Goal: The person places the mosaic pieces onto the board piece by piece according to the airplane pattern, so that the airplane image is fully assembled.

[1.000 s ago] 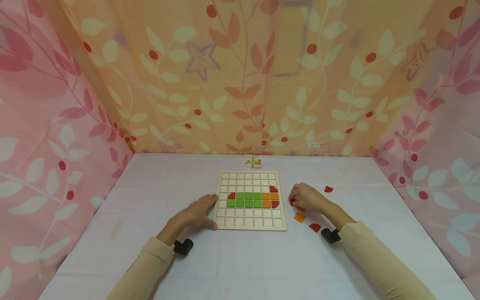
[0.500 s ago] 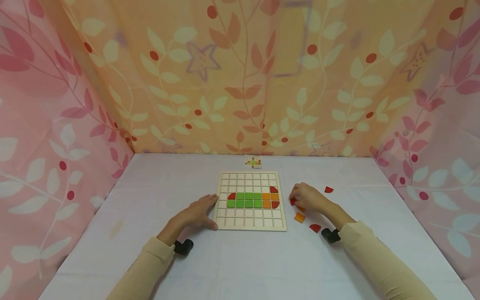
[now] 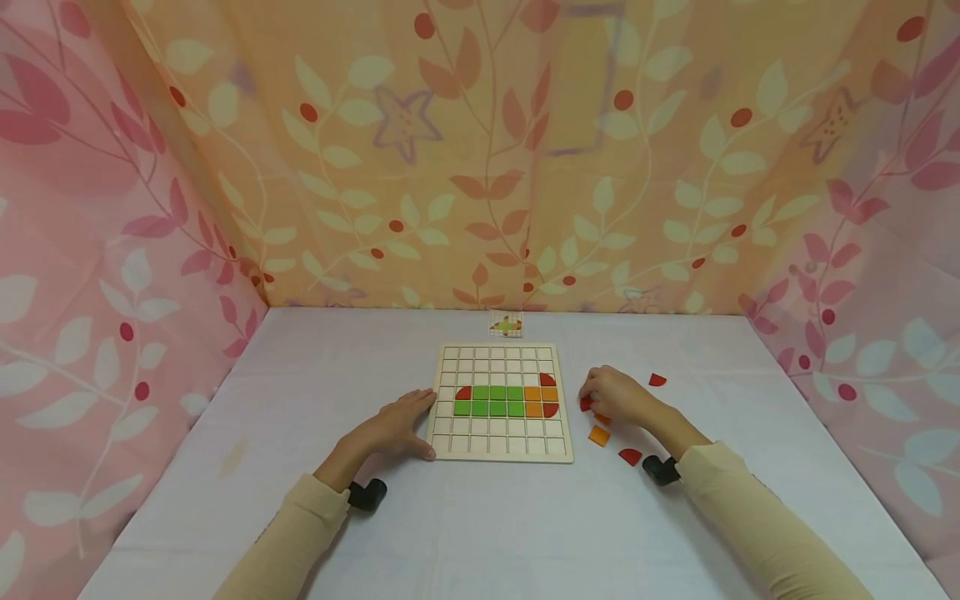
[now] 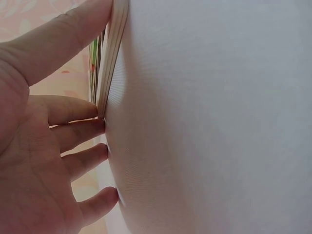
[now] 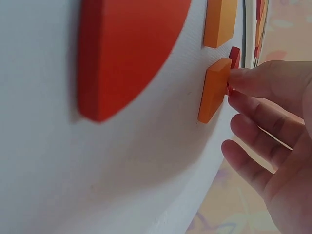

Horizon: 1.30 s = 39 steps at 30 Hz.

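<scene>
A wooden grid board (image 3: 495,446) carries green squares (image 3: 498,407), orange squares (image 3: 532,407) and red quarter-rounds (image 3: 547,379). My left hand (image 3: 386,427) rests at its left edge, thumb at the near corner; in the left wrist view that hand (image 4: 44,146) has its fingers extended against the board's side (image 4: 113,53). Right of the board, my right hand (image 3: 617,395) pinches a red piece (image 3: 586,404) at the tabletop. The right wrist view shows thumb and forefinger of this hand (image 5: 278,112) on the red piece (image 5: 235,57), partly hidden beside an orange one (image 5: 214,90).
A small pattern card (image 3: 506,323) lies behind the board. Near the right hand are a loose orange square (image 3: 598,435), a red quarter-round (image 3: 630,456) in front and another (image 3: 657,379) farther back. Patterned cloth walls (image 3: 480,208) enclose the white table (image 3: 480,533).
</scene>
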Motion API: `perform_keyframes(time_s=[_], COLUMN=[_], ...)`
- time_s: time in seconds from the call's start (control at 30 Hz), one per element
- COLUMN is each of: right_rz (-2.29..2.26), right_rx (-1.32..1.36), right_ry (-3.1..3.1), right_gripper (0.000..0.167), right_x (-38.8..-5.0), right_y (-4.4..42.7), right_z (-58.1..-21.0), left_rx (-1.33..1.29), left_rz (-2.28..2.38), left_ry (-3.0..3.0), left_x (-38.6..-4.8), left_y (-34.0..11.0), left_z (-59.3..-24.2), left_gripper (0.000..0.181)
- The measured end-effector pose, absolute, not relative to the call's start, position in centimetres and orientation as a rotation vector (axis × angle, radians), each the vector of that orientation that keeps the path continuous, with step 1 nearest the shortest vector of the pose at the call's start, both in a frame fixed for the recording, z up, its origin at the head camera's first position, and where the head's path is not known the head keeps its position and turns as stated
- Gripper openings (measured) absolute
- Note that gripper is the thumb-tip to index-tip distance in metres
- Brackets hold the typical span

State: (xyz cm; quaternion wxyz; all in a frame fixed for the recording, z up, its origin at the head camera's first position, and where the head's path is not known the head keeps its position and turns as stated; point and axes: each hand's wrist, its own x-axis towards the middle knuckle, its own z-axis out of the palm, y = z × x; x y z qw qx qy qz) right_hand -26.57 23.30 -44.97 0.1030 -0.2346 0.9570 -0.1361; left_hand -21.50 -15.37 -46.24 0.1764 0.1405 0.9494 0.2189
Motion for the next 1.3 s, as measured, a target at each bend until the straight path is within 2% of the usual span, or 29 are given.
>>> perform_keyframes(time_s=[1.3], right_rz=[-0.504], right_rx=[-0.570], right_ry=[2.803], right_gripper=[0.019], right_x=[-27.0], right_y=[22.9], right_z=[-44.1], left_rx=[0.376], left_rz=[0.593], left_ry=[2.671], left_x=[-21.6], left_y=[-15.4], left_z=[-46.3], left_gripper=[0.103])
